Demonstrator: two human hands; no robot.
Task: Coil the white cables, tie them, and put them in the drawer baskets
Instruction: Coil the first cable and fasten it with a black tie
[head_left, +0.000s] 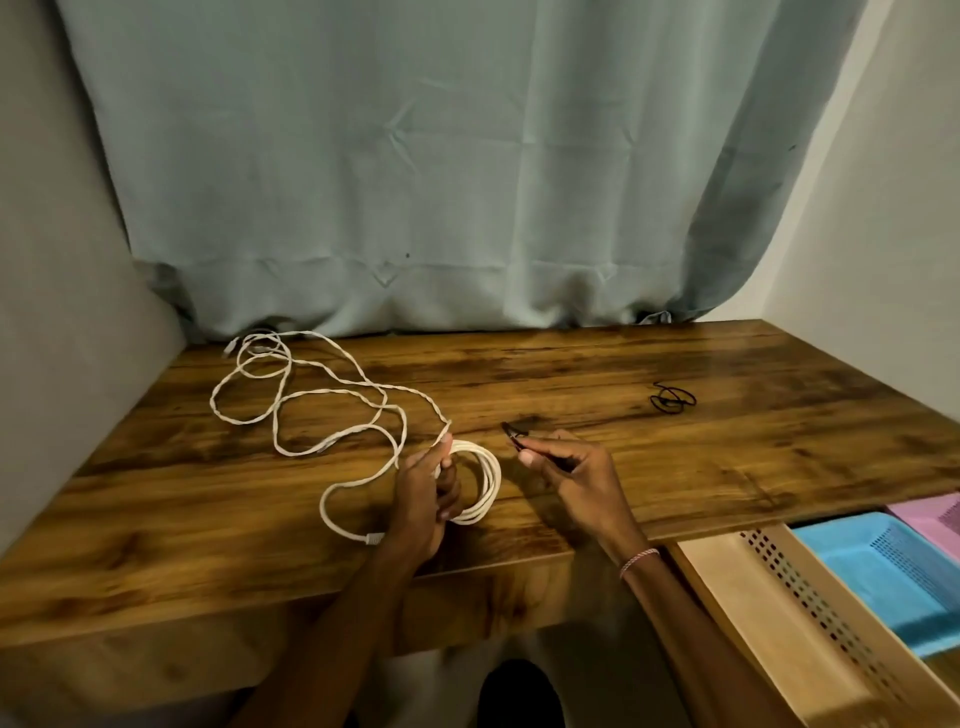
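A coil of white cable (485, 480) rests on the wooden table (675, 467), gripped on its left side by my left hand (423, 493). From that hand loose white cable (311, 395) trails in wide loops toward the table's back left corner, and a short end with a plug (373, 539) curls near my wrist. My right hand (566, 467) pinches a thin black tie (514, 434) just right of the coil, its tip pointing up and left. In the open drawer at the lower right sit a beige basket (779, 613), a blue basket (893, 577) and a pink basket (935, 519).
A second black tie (671, 399) lies on the table at the right rear. A blue-grey curtain (441, 182) hangs behind the table. Walls close in on the left and right sides.
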